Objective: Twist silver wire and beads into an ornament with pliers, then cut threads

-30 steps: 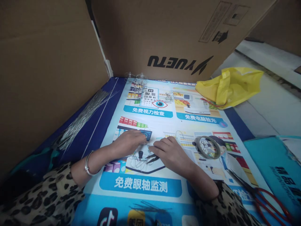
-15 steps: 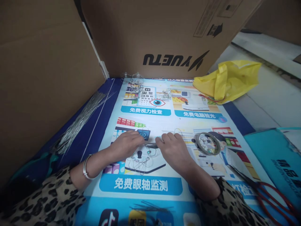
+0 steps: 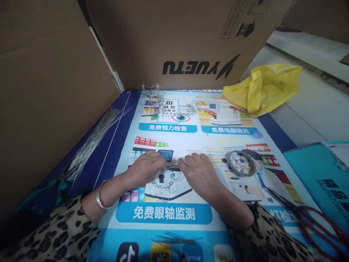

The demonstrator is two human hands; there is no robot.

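My left hand (image 3: 145, 165) is closed, its fingertips pinching at the wire of a beaded wire piece (image 3: 164, 187). That piece hangs in thin silver loops with small clear and green beads, just below the fingertips. Opposite it, my right hand (image 3: 200, 174) is curled around slim pliers (image 3: 173, 168). Only the narrow grey metal jaws show, pointing left towards my left fingertips; the handles are hidden in my palm. The exact spot where jaws and wire meet is too small to make out.
A roll of tape (image 3: 241, 163) holds beads in its ring. Red-handled scissors (image 3: 302, 211) lie at right, near a teal packet (image 3: 321, 174). A wire bundle (image 3: 92, 142) lies left; beaded wire pieces (image 3: 155, 96) sit by the cardboard box (image 3: 174, 40). A yellow bag (image 3: 261, 89) rests back right.
The view has shifted slightly. Both hands keep nearly the same pose and hold, with the right hand a touch further left.
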